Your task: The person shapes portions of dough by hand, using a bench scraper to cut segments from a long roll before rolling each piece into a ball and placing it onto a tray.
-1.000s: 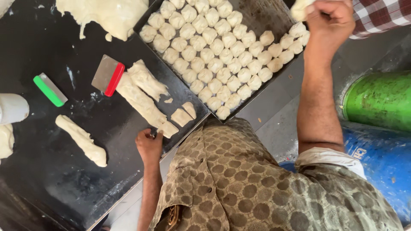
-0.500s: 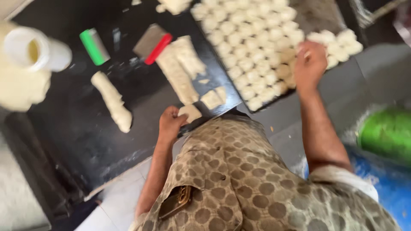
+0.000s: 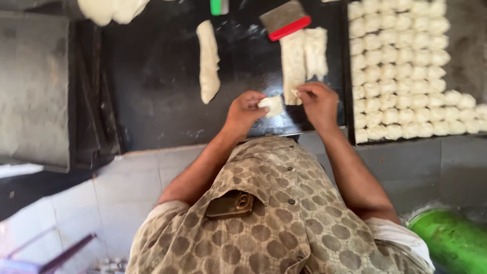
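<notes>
Here my left hand (image 3: 243, 109) pinches a small dough piece (image 3: 272, 105) over the black counter (image 3: 162, 91) — my right hand (image 3: 317, 101) grips the dough strip (image 3: 293, 63) end, beside the filled tray (image 3: 459, 61) for short reaches.

The desk (image 3: 162, 111) is glossy black, dusted here and there with pale flour. On it, the dough strips (image 3: 303, 57) near its right edge are creamy off-white, as is the long dough roll (image 3: 208, 61) toward the middle and the dough mass (image 3: 109, 9) at the far edge. The small dough piece (image 3: 272, 105) at the left hand (image 3: 243, 111) is the same pale cream. The scraper (image 3: 285, 19) has a dull grey blade and a bright red grip; a green tool (image 3: 218, 6) lies beside it. The tray (image 3: 464, 56) is dark grey, filled with cream-white dough balls (image 3: 395, 66). The shirt (image 3: 284, 223) is beige with brown dots. The barrel (image 3: 451, 243) is vivid green.
</notes>
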